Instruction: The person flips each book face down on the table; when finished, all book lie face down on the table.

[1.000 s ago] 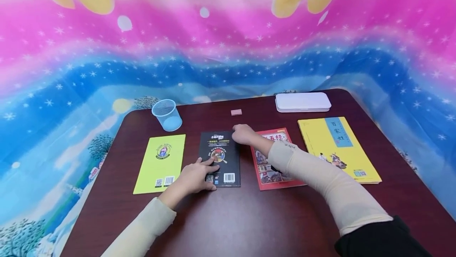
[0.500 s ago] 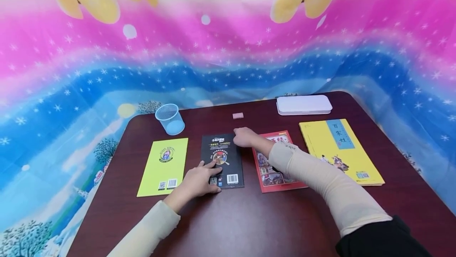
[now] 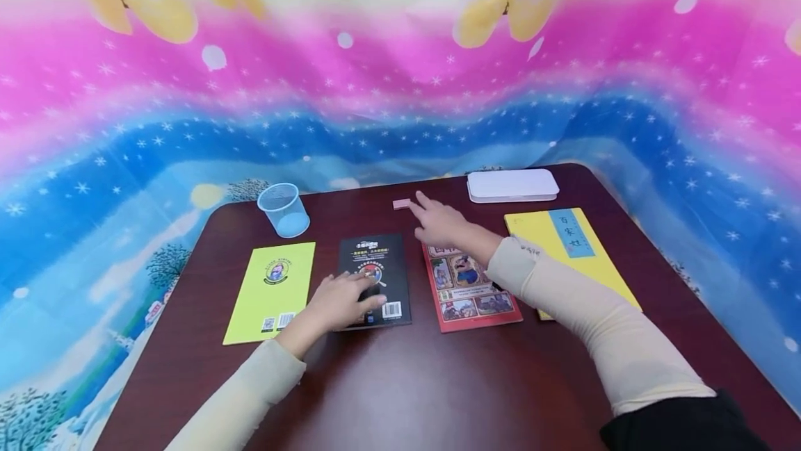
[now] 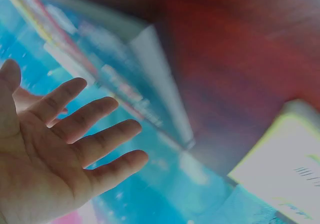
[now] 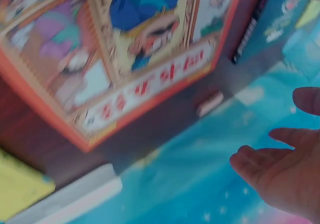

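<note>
- Your right hand [image 3: 443, 223] hangs over the far end of the red book [image 3: 468, 285], fingers spread and straight, holding nothing (the right wrist view shows an empty palm [image 5: 287, 176]).
- The small pink eraser [image 3: 402, 203] lies just beyond and slightly left of those fingertips, near but not touching, its long axis running left to right across the table [image 3: 438, 381].
- Your right hand is clearly the nearer one to it.
- Your left hand [image 3: 338, 301] rests flat on the near end of the black book [image 3: 374, 277], fingers straight, gripping nothing; the eraser is well apart from it.
- That book lies lengthwise away from you, between the green book [image 3: 272, 290] and the red one.
</note>
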